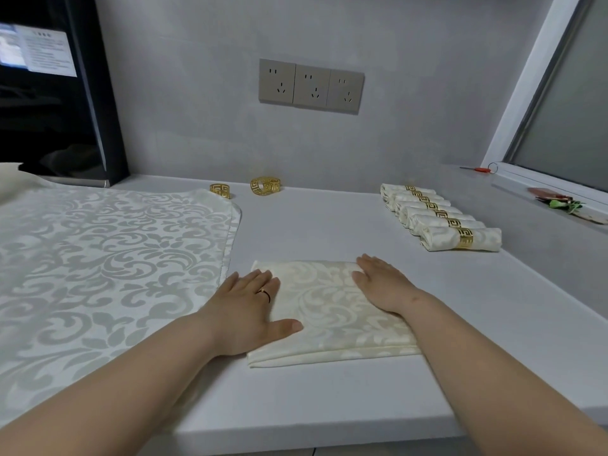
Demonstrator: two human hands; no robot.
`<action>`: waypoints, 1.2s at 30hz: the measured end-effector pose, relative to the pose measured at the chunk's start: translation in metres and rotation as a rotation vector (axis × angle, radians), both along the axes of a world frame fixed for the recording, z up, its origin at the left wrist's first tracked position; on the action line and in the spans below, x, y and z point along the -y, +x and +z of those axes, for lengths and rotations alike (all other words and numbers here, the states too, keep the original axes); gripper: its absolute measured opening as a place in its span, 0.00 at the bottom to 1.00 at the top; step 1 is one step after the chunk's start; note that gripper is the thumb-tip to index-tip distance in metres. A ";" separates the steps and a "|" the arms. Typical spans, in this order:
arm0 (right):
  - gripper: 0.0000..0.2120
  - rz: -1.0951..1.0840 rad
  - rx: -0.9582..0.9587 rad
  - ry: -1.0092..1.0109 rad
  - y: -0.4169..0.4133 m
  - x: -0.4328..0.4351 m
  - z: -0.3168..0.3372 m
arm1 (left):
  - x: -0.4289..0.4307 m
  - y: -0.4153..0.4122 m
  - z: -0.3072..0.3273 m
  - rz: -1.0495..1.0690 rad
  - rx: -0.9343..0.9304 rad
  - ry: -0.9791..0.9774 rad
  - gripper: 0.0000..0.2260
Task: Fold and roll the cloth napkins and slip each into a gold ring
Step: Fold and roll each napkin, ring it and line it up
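Along the left edge of the surface (312, 225), a spread of flat napkins (108, 258) lies unfolded, so more than one probably awaits work (how many are stacked there cannot be told). At the far edge just beyond them stand two loose gold rings (266, 185), one partly hidden by the cloth.

Near the front edge, about the middle, the left hand (250, 304) presses flat on the left side of the folded napkin (329, 311), its fingers straight and close together, clamped on nothing. The right hand (378, 284) lies flat on the napkin's right side in the same way, palm down, with straight fingers. This cloth looks folded into a rectangle but is not yet rolled or ringed.

Toward the far right corner, a neat row of rolled napkins (441, 215) sits finished, each wearing its gold band. By this showing most of the job is done; the rolling and ringing of this one, plus the flat cloths, remains.
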State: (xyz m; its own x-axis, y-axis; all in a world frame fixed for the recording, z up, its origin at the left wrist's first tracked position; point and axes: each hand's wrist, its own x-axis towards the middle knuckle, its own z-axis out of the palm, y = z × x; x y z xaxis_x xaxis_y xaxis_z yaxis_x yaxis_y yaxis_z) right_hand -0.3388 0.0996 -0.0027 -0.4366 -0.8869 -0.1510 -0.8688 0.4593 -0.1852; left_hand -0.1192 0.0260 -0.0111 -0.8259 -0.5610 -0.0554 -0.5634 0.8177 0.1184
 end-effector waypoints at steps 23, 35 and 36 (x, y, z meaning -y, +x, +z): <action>0.19 0.210 -0.161 -0.308 0.013 -0.078 -0.006 | 0.057 -0.001 0.009 -0.170 -0.201 -0.506 0.08; 0.20 0.265 -0.168 -0.432 0.045 -0.104 -0.012 | -0.027 0.017 0.009 -0.430 -0.364 -0.408 0.15; 0.19 0.280 -0.179 -0.470 0.050 -0.105 -0.013 | -0.032 0.021 0.008 -0.417 -0.378 -0.414 0.14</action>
